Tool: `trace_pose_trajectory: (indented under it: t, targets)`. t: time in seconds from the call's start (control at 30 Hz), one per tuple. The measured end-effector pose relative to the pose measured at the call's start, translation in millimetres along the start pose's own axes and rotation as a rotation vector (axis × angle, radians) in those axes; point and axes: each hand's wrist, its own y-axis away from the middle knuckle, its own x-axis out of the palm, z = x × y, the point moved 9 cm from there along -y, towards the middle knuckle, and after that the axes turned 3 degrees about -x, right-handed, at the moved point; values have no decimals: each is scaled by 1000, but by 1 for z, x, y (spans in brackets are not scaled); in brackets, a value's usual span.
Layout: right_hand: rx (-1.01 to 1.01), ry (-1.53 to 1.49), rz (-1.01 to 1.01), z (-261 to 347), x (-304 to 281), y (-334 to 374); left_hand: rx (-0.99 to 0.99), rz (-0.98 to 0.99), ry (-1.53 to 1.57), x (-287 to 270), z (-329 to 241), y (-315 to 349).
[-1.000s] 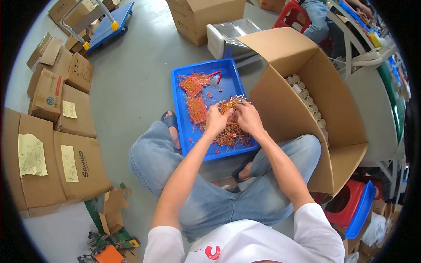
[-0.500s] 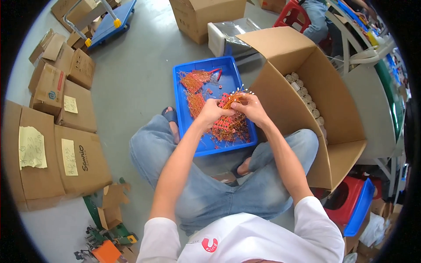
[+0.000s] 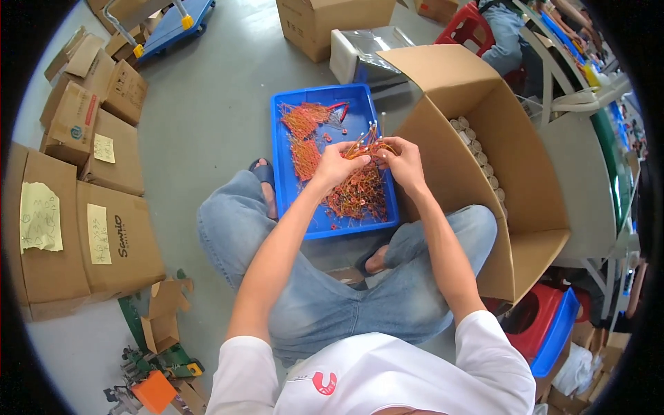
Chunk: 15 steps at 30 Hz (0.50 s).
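- Pinching a wire bundle point(image 3: 368, 148) between thumb and fingers, the left hand point(image 3: 335, 164) is gripping its left side; the right hand point(image 3: 404, 164) is pinching its right side, thumb and fingers closed on the strands.
- The wire bundle is sitting in the hands, above the right-hand part of a blue tray point(image 3: 354, 117); its thin orange-brown strands are fanning upward and ending in small whitish tips. The strand count is not resolving.
- Below the hands, a loose pile point(image 3: 358, 197) of similar orange and brown wires is lying tangled in the tray, with small red-pink pieces showing among the strands.
- Along the tray's left side, flatter, neater orange-red groups point(image 3: 304, 158) are lying; a red-and-grey item, too small to identify, is resting near the far edge.
- The tray is standing on a smooth grey-green floor point(image 3: 214, 104), in front of the seated person's bent knees.
- Just right of the tray, a large open carton point(image 3: 536, 159) is holding rows of whitish round pieces point(image 3: 478, 149).
- Beyond the tray, a plastic-covered white object point(image 3: 366, 50) and a brown box point(image 3: 335, 26) are standing.
- At left, cartons point(image 3: 128, 242) bearing paper notes are lining the wall; a blue trolley point(image 3: 169, 33) is standing farther off.
- At upper right, another person is sitting on a red stool point(image 3: 462, 31) beside a workbench.
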Motion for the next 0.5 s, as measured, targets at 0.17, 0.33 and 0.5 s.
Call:
trace_pose_trajectory:
  t: [0.17, 0.33, 0.5]
  targets:
    - [35, -148, 125, -9, 11, -1, 57, 15, -106, 3, -6, 1]
    - [-102, 235, 66, -5, 9, 0, 125, -75, -273, 3, -12, 5]
    - [-288, 468, -218, 24, 9, 16, 134, -280, -316, -3, -11, 12]
